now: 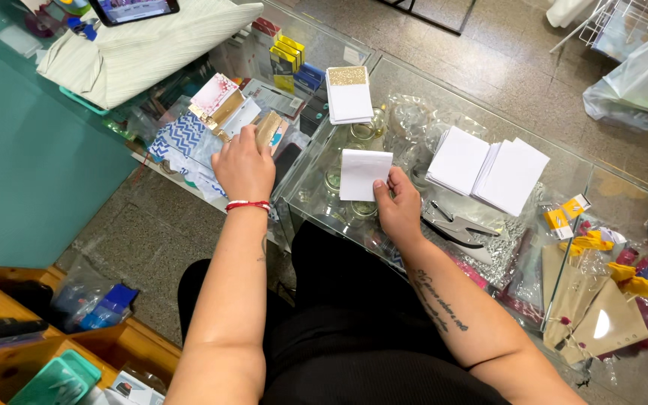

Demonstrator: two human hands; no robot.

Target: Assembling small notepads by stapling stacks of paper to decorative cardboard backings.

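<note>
My right hand (400, 206) pinches a small white card (362, 174) by its lower right corner, holding it just above the glass counter (489, 127). My left hand (244, 166) reaches left, fingers on a tan card (268, 129) among patterned paper sheets (183, 135) lying behind the glass. A stack of white cards topped with a gold glitter strip (348, 93) lies beyond the held card. Two loose piles of white cards (487, 169) sit to the right.
A dark hole punch or pliers (459, 229) lies on the glass by my right wrist. Brown paper bags (598, 311) and yellow bits are under the glass at right. A folded striped cloth (148, 45) lies at top left, plastic bags (639, 82) top right.
</note>
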